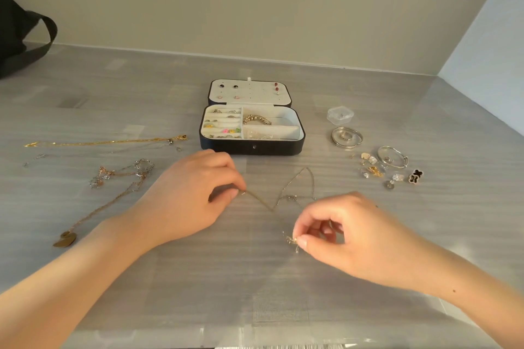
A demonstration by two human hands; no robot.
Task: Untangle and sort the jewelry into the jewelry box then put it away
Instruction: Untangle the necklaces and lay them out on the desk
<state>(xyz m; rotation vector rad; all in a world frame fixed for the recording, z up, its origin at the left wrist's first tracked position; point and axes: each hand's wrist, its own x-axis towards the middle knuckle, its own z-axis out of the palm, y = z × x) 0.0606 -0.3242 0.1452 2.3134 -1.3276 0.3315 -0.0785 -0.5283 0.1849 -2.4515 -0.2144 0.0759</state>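
A thin chain necklace (286, 191) lies in a zigzag on the grey table in front of the open black jewelry box (252, 146). My left hand (192, 195) pinches one end of the chain near the box. My right hand (343, 235) pinches the other end, where a small gold clasp or charm hangs at its fingertips. The box holds rings, earrings and a gold beaded bracelet (256, 119) in its white compartments, and stud earrings sit in its lid.
Several necklaces (113, 176) lie spread at the left, one gold chain (107, 142) stretched out. At the right are bangles (346, 136), a small clear plastic box (340, 115) and loose earrings (377, 168). A black bag (17, 28) stands at the far left by the wall.
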